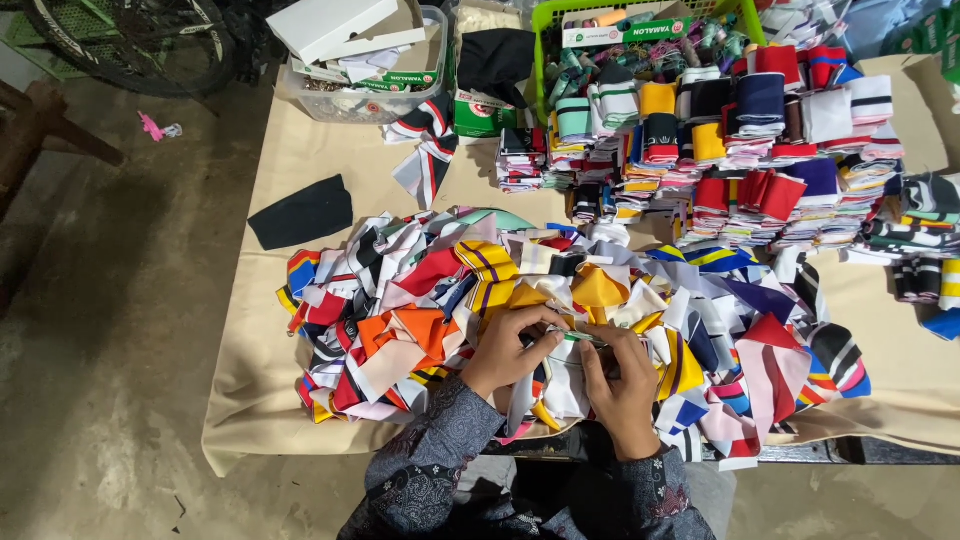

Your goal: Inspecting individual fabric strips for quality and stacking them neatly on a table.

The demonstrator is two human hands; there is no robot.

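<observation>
A big heap of loose, many-coloured fabric strips (pixel 420 290) covers the near half of a table draped in beige cloth (pixel 300 150). Both of my hands work at its near edge. My left hand (pixel 508 352) pinches a small white and green strip (pixel 572 340) from the left, fingers closed on it. From the right, my right hand (pixel 625 385) grips the same strip between thumb and fingers. Patterned dark sleeves cover both forearms.
Neat stacks of folded strips (pixel 740 150) fill the far right. A green basket of thread spools (pixel 640 40), a clear box with white cartons (pixel 360 60) and black cloth pieces (pixel 300 212) lie at the back and left. A bicycle wheel (pixel 130 40) stands on the concrete floor.
</observation>
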